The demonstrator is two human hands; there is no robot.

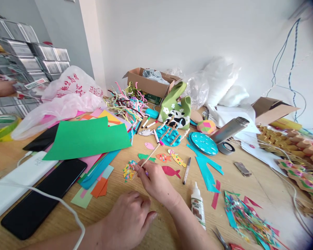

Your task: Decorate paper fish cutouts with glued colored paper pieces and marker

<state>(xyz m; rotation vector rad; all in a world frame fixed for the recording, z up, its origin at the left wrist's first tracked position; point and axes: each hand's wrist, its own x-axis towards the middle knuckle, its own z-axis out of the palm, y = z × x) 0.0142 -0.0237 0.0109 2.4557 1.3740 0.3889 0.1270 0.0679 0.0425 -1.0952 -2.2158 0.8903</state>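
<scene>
My right hand [156,175] is closed on a thin wooden stick [150,154], which points up and away to the right. Just left of those fingertips lies a small patch covered in multicoloured paper bits [129,170]. My left hand [131,217] rests on the table nearer to me, fingers curled under and thumb apart, with nothing seen in it. Beyond my right hand are several paper fish, among them a green fish [146,157], a spotted orange fish [163,158] and a dark pink fish [171,171]. A pen [187,171] and a white glue bottle [198,206] lie to the right.
Green paper [88,137] covers other coloured sheets at left, near a black phone [44,198] and a white power bank [21,184]. Scissors [221,239] and paper scraps [250,218] lie at right. Behind stand a panda bag [176,107] and a metal flask [229,130]. Another person's hand [1,86] shows far left.
</scene>
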